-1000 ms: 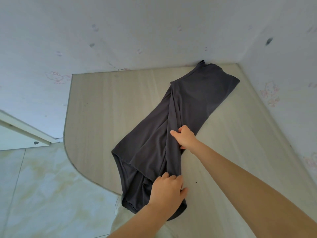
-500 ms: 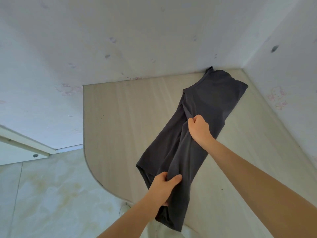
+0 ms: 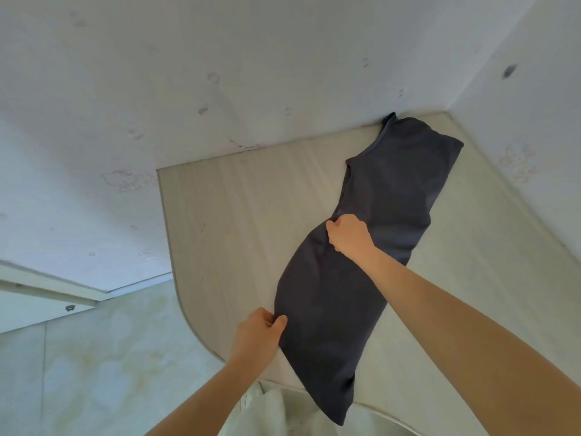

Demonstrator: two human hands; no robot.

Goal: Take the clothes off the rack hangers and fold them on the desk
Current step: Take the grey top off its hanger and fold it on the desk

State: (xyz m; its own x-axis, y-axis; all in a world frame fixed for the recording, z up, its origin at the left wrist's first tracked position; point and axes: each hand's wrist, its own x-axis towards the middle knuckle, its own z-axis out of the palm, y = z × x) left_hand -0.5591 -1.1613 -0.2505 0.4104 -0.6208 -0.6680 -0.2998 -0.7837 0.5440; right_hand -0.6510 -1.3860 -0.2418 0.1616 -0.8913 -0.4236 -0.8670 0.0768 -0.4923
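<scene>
Folding the dark shirt [image 3: 361,262] lengthwise on the desk [image 3: 235,215].

We are pinching the shirt's long folded edge with both hands: left hand [image 3: 259,336] near the hem that hangs off the desk's front edge, right hand [image 3: 347,234] at mid-length, probably to keep the fold straight; the collar end is touching the wall [image 3: 220,73].

Both hands, left hand [image 3: 257,336] and right hand [image 3: 349,234], pinch the dark garment [image 3: 361,265] on the desk [image 3: 226,221].
</scene>
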